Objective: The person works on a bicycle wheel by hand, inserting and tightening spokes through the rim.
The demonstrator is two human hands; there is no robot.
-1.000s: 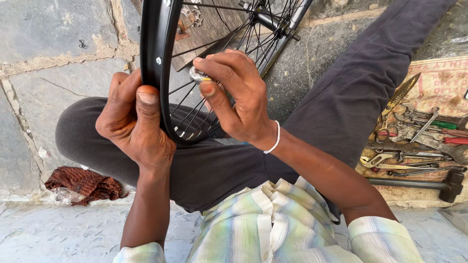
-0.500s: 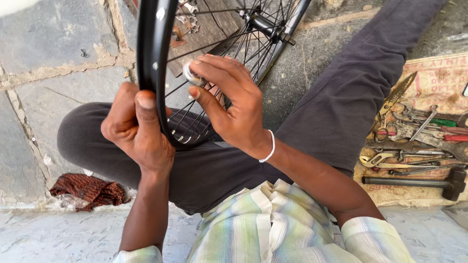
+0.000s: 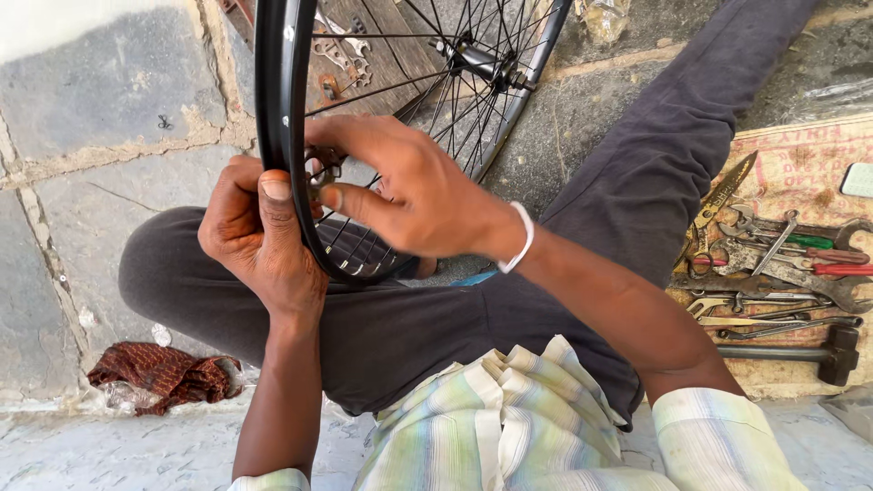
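Rim (image 3: pixel 273 109), black, upright: left hand (image 3: pixel 259 232) grips it, thumb on top. Right hand (image 3: pixel 409 195) pinches small tool (image 3: pixel 320 173) at spokes (image 3: pixel 427 82). Tools (image 3: pixel 782 273) lie right.

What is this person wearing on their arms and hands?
Both hands, left hand and right hand, are bare, without gloves. A thin white bracelet circles the right wrist. Pale striped shirt sleeves, in green, white and blue, are rolled up near the elbows.

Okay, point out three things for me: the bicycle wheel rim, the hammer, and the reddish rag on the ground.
bicycle wheel rim (image 3: pixel 273 109), head view, on the black rim's outer band above the thumb.
hammer (image 3: pixel 838 353), head view, on its dark head at the right end.
reddish rag (image 3: pixel 159 371), head view, on the middle of the crumpled cloth.
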